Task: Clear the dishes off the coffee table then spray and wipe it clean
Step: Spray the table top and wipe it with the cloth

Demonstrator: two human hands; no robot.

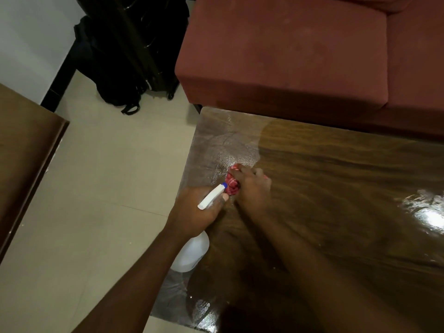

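The left hand (192, 212) had its grip curled round the neck of the white spray bottle (192, 254) at the wooden surface (336, 176), by its left edge. Just beside it, the right hand (252, 191) held a bunched red cloth (232, 183) in its grip, pressed onto the misted corner near the maroon sofa (288, 56).

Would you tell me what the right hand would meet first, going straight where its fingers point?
The right hand would probably meet only the misted patch on the coffee table; beyond looks free.

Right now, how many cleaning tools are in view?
2: spray bottle in the left hand, at the coffee table edge; red cloth under the right hand, on it. More may be offscreen.
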